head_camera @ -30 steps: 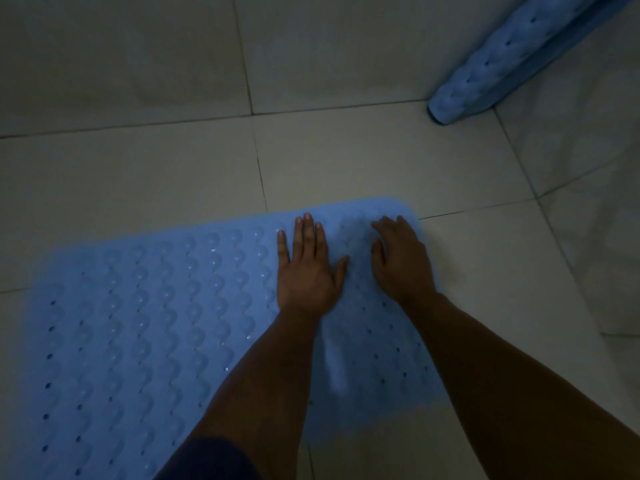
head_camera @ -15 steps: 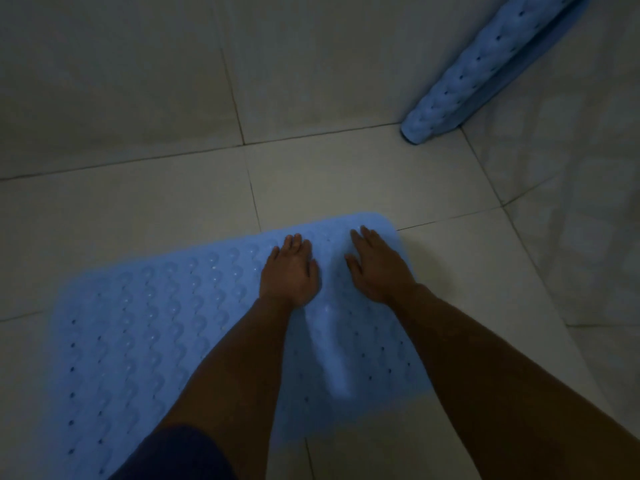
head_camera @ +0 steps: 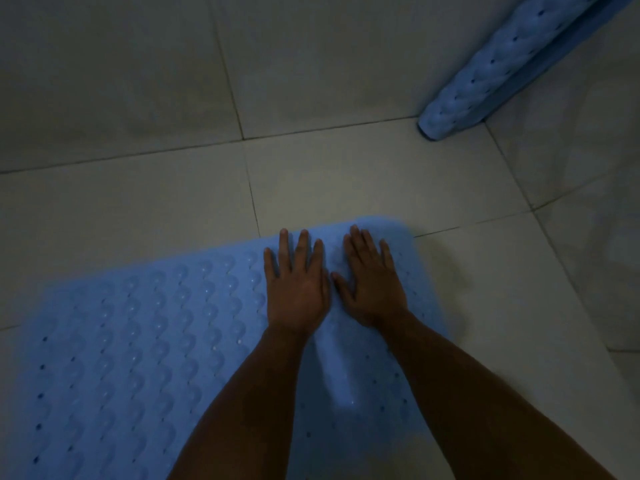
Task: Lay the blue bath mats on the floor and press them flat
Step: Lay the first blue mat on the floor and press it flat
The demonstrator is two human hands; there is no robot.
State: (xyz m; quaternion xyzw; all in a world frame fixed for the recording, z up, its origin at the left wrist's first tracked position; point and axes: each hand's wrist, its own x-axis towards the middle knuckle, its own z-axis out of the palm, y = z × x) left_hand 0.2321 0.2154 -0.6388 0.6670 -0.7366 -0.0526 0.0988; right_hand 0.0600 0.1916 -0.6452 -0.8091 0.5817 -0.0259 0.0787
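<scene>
While the blue bath mat lies spread on the tiled floor, filling the lower left and middle of the view, both hands rest palm-down on its far right end. Its surface shows rows of rounded bumps and small dark holes. The left hand sits flat with fingers straight and slightly spread, its grip open and closed on nothing, fingertips just short of the mat's far edge. Touching or nearly touching it at the thumbs, the right hand also lies open and flat, fingers pointing toward the mat's rounded far right corner. Between the two forearms a pale raised ridge runs along the mat toward the camera, so the mat is not fully flat there.

Compared with half a second ago, the fingers of both hands are stretched out further and the palms have drawn closer together; a second ago the right hand was curled and the two hands were more apart. The ridge between the arms is in both earlier pictures as well.

At the upper right, well apart from the hands, a second blue bath mat, rolled up, leans on end in the corner where the floor meets the tiled wall. Lighting is dim, and finer detail is hard to tell.
</scene>
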